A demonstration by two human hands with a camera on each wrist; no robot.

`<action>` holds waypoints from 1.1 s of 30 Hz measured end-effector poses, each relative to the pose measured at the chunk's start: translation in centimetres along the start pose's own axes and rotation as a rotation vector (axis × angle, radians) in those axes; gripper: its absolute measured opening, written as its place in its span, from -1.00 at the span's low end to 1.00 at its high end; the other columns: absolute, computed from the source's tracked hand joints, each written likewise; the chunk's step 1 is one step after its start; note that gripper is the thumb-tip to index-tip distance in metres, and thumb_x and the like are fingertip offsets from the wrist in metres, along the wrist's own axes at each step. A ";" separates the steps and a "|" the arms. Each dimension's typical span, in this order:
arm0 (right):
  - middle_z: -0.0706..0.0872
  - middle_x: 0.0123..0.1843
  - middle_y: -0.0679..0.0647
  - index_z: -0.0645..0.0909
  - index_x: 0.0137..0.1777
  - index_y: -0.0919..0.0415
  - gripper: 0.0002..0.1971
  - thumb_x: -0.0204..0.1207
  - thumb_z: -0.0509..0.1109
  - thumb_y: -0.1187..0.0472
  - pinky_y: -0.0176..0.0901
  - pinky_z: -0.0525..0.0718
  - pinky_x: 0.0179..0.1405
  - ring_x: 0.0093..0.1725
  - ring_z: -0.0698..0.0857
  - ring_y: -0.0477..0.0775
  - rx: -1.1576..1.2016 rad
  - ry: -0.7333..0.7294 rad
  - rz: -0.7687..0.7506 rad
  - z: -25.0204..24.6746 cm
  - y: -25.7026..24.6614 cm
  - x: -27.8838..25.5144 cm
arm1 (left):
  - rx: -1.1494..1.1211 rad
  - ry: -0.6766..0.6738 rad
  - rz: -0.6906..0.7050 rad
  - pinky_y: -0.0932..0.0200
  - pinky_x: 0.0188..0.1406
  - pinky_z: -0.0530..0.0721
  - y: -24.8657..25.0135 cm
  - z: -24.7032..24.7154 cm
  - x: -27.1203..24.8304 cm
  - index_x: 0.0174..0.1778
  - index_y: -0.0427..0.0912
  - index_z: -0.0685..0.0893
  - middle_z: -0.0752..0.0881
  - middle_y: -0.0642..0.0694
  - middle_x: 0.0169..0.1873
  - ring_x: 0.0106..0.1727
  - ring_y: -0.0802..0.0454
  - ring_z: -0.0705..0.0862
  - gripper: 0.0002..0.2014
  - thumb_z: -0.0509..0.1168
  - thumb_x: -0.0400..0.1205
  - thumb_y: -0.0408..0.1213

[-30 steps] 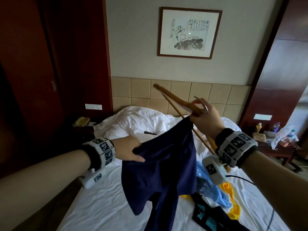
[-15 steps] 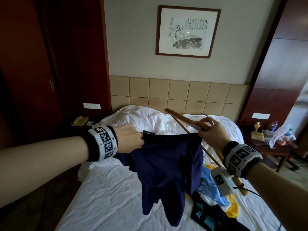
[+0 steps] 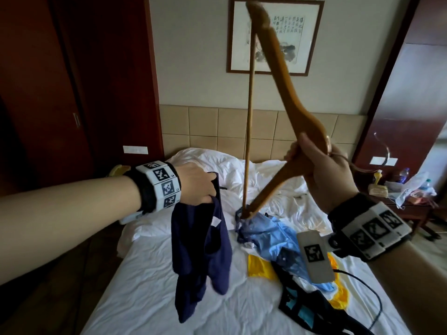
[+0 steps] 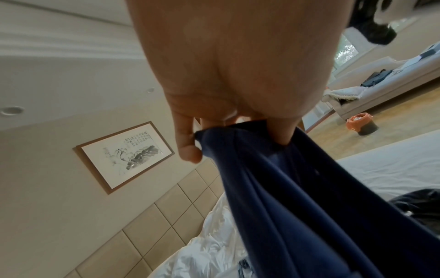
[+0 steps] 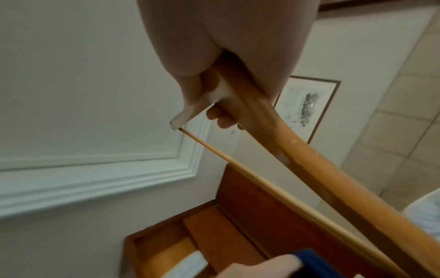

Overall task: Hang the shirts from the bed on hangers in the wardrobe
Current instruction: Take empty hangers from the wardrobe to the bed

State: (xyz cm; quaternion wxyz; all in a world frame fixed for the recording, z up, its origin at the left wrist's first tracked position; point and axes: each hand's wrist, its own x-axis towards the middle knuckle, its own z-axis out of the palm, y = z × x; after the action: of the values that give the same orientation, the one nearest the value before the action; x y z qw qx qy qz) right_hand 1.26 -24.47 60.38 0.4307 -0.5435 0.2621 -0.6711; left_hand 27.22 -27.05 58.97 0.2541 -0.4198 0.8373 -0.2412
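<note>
A navy shirt (image 3: 200, 247) hangs bunched from my left hand (image 3: 197, 186), which grips its top edge above the bed (image 3: 150, 291). In the left wrist view the fingers (image 4: 188, 148) curl round the navy shirt (image 4: 297, 197). My right hand (image 3: 319, 175) grips a wooden hanger (image 3: 280, 76) at its middle, tipped up on end, one arm high before the picture, the other down by the clothes pile. In the right wrist view the wooden hanger (image 5: 297, 150) runs out from my right hand (image 5: 214, 79). The shirt hangs clear of the hanger.
A pile of shirts, light blue (image 3: 273, 235), yellow (image 3: 261, 267) and black (image 3: 312, 310), lies on the bed's right half. Crumpled white duvet (image 3: 217, 165) lies by the tiled headboard. Dark wooden wardrobe doors (image 3: 60, 93) stand at the left. A cluttered bedside table (image 3: 408, 204) is at the right.
The right hand swung the hanger from nearly level to upright, away from the navy shirt. The shirt no longer stretches between both hands and now hangs bunched from the left hand alone.
</note>
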 end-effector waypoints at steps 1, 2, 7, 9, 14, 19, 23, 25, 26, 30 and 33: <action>0.65 -0.29 0.16 0.65 -0.08 0.20 -0.90 0.67 0.37 0.24 0.01 0.67 -0.05 -0.24 0.65 0.12 0.074 -0.010 -0.001 0.8 -0.5 -0.1 | -0.011 -0.002 0.005 -0.10 0.11 0.57 0.0 0.3 0.0 0.26 0.06 0.62 0.49 -0.12 0.30 0.05 -0.22 0.67 -0.61 -0.06 0.77 0.06; 0.64 -0.30 0.16 0.64 -0.04 0.23 -0.92 0.67 0.36 0.24 0.01 0.66 -0.05 -0.26 0.64 0.12 0.146 -0.019 0.003 1.6 -1.0 -0.2 | -0.015 0.001 0.011 -0.14 0.17 0.57 -0.1 0.5 -0.1 0.25 0.07 0.63 0.50 -0.14 0.31 0.05 -0.23 0.68 -0.61 -0.06 0.76 0.07; 0.63 -0.30 0.17 0.63 -0.04 0.24 -0.91 0.67 0.36 0.25 0.04 0.65 -0.02 -0.25 0.64 0.13 0.231 -0.035 0.003 4.5 -1.1 -0.6 | 0.002 0.017 -0.001 0.10 -0.13 0.38 -0.3 0.6 -1.0 0.29 0.07 0.64 0.53 -0.14 0.39 0.11 -0.15 0.69 -0.59 -0.06 0.78 0.08; 0.64 -0.30 0.17 0.69 -0.16 0.15 -0.83 0.67 0.37 0.23 0.11 0.62 0.02 -0.21 0.63 0.16 0.167 -0.049 0.000 5.2 0.0 -1.1 | -0.007 0.046 -0.029 0.12 -0.19 0.34 -0.4 0.5 -1.3 0.25 0.06 0.65 0.59 -0.10 0.30 0.08 -0.10 0.68 -0.59 -0.06 0.78 0.07; 0.68 -0.32 0.14 0.72 -0.29 0.02 -0.78 0.61 0.41 0.09 0.06 0.59 -0.10 -0.21 0.63 0.16 0.030 -0.091 0.040 6.0 3.8 -2.3 | -0.114 0.116 -0.105 0.28 -0.46 0.12 -0.7 0.1 -1.8 0.07 0.00 0.66 0.63 0.09 -0.12 -0.30 0.14 0.36 -0.60 -0.06 0.79 0.06; 0.65 -0.35 0.20 0.69 -0.25 0.22 -0.79 0.64 0.42 0.25 0.04 0.62 -0.13 -0.27 0.65 0.17 -0.070 -0.149 0.198 4.7 7.0 -3.7 | -0.211 0.190 -0.127 0.15 -0.17 0.34 -1.8 0.2 -2.8 0.20 0.11 0.66 0.67 0.07 0.06 -0.12 0.09 0.58 -0.67 0.02 0.76 0.06; 0.60 -0.40 0.24 0.69 -0.28 0.26 -0.80 0.59 0.46 0.28 0.03 0.56 -0.26 -0.36 0.60 0.18 -0.184 -0.205 0.319 2.0 8.1 -4.1 | -0.259 0.157 -0.149 0.02 -0.02 0.63 -3.3 2.2 -3.2 0.06 0.17 0.61 0.66 0.17 0.02 0.02 0.03 0.68 -0.67 -0.01 0.72 0.20; 0.58 -0.43 0.23 0.71 -0.16 0.37 -0.85 0.57 0.48 0.27 -0.02 0.55 -0.33 -0.42 0.57 0.16 -0.211 -0.192 0.354 0.5 7.6 -4.0 | -0.273 0.127 -0.149 0.05 -0.05 0.62 -4.0 3.8 -3.6 0.01 0.18 0.59 0.68 0.23 -0.02 -0.02 0.12 0.68 -0.66 -0.01 0.71 0.24; 0.58 -0.44 0.22 0.74 -0.08 0.40 -0.84 0.55 0.48 0.25 -0.05 0.55 -0.36 -0.44 0.56 0.15 -0.220 -0.188 0.362 -0.3 7.3 -3.8 | -0.279 0.114 -0.137 0.08 -0.03 0.59 -4.1 4.6 -3.7 0.06 0.19 0.60 0.69 0.24 0.02 0.00 0.16 0.68 -0.68 0.01 0.71 0.23; 0.57 -0.49 0.14 0.74 0.14 0.46 -0.64 0.49 0.50 0.16 -0.03 0.54 -0.35 -0.45 0.54 0.16 -0.271 -0.207 0.389 -2.5 6.3 -3.3 | -0.316 0.090 -0.089 0.20 0.18 0.47 -4.6 6.7 -4.2 0.32 0.23 0.58 0.66 0.27 0.20 0.06 0.26 0.64 -0.73 0.14 0.74 0.05; 0.57 -0.47 0.21 0.83 -0.16 0.24 -0.82 0.46 0.53 0.11 0.00 0.46 -0.41 -0.43 0.52 0.18 -0.384 -0.290 0.389 -2.8 5.9 -4.1 | -0.363 0.109 -0.140 0.12 0.28 0.52 -6.0 6.9 -4.0 0.35 0.26 0.57 0.70 0.24 0.18 0.08 0.20 0.68 -0.72 0.12 0.74 0.03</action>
State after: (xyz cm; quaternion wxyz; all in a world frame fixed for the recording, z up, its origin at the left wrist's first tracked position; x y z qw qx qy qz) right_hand 0.49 -24.19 52.72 0.4734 -0.6448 0.4189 -0.4296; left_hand 37.14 -28.24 58.41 0.1109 -0.5023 0.8483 -0.1258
